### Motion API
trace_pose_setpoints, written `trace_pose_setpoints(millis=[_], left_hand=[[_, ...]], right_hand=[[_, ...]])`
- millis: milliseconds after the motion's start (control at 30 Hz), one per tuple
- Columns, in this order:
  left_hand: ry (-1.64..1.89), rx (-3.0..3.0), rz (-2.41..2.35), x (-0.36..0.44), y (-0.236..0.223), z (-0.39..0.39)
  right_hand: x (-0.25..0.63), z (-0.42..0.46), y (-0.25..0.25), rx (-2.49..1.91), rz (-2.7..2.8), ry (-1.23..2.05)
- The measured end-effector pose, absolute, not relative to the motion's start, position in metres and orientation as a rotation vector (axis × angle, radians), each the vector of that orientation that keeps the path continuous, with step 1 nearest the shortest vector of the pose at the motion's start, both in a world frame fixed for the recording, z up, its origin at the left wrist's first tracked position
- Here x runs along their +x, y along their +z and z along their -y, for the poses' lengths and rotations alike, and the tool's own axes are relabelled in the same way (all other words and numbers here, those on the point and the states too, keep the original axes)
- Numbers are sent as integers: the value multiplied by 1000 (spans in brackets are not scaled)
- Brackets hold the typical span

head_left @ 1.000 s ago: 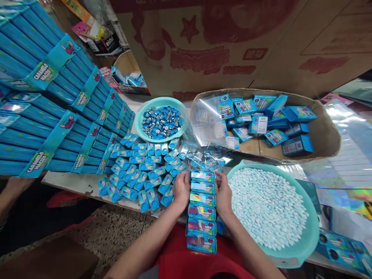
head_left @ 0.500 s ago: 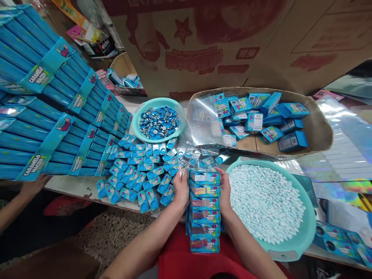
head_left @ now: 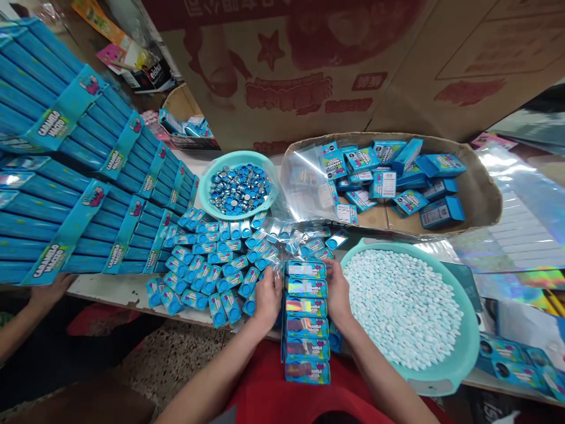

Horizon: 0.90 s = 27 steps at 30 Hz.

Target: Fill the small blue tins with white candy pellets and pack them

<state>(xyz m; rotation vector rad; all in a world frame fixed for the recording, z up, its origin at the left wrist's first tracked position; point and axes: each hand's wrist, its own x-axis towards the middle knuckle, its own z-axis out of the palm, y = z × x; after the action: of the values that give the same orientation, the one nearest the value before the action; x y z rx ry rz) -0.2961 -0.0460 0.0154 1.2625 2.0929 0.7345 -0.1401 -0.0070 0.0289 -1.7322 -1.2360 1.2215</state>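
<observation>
A row of several blue candy boxes (head_left: 306, 318) with shiny holographic faces runs from the table edge toward my lap. My left hand (head_left: 268, 297) presses its left side, fingers closed against the boxes. On the right side my right hand (head_left: 338, 292) does the same, so the row is squeezed between both hands. Loose small blue boxes (head_left: 207, 265) lie spread on the table just left of my left hand. A teal basin of pale blue-white candies (head_left: 404, 306) sits right beside my right hand.
Tall stacks of banded blue packs (head_left: 88, 176) fill the left. A teal bowl of metal caps (head_left: 238, 187) and a cardboard tray of blue boxes (head_left: 481, 194) stand behind. Another person's hand (head_left: 46, 288) touches the stacks' underside at far left. Holographic sheets (head_left: 525, 235) lie right.
The row of boxes between my hands has been squared up and shifted slightly; both hands stay clamped on its sides. The other person's hand at left has come up to the stack.
</observation>
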Motion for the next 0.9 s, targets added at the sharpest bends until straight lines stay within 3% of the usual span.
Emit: trace_pose_setpoints(millis=[200, 367, 467, 633, 900], left_hand=[[560, 1283, -2116, -302, 22, 43], [528, 1736, -2327, -309, 36, 31], [597, 2040, -2213, -313, 41, 22], [456, 2032, -2021, -322, 47, 7], [503, 1741, -1933, -326, 73, -13]], right_hand=[[-141, 3, 29, -1842, 1505, 1099], [-137, -1, 31, -1987, 1904, 721], [-133, -7, 34, -1883, 1921, 495], [-128, -28, 43, -1638, 1985, 674], [-123, -54, 67, -1688, 2061, 1026]])
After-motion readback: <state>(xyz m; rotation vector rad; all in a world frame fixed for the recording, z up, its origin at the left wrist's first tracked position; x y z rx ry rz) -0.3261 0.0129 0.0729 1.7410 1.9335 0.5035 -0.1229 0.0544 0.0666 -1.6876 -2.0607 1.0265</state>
